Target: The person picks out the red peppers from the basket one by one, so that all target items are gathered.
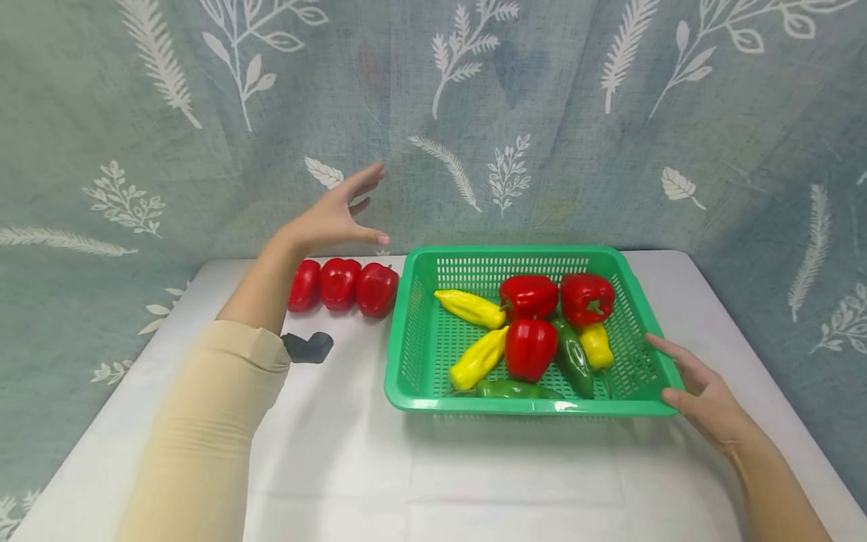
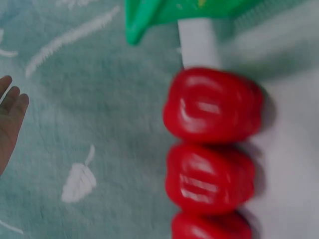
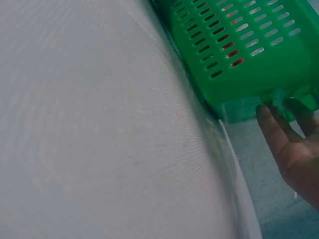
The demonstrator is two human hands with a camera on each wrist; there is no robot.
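Right hand point(image 1: 707, 406) spread-fingered against green plastic basket's point(image 1: 528, 407) rim, 4 o'clock (likely steadying it); left hand point(image 1: 335, 217) empty, fingers extended, 10 o'clock; three red bell peppers point(image 1: 339, 284) rowed at 9.

Green basket point(image 1: 535, 407), red peppers point(image 1: 531, 351), yellow peppers point(image 1: 478, 360), white tablecloth point(image 1: 433, 482), grey-green curtain point(image 1: 576, 143) with white leaves point(image 1: 678, 185)

Text check, live: nothing readable in any view | green basket point(image 1: 467, 406): no lettering to make out | red peppers point(image 1: 340, 284): no legible label or number | backdrop cloth point(image 1: 379, 98): leaf prints point(image 1: 679, 186), not letters | white table cover point(image 1: 352, 474): no brand showing
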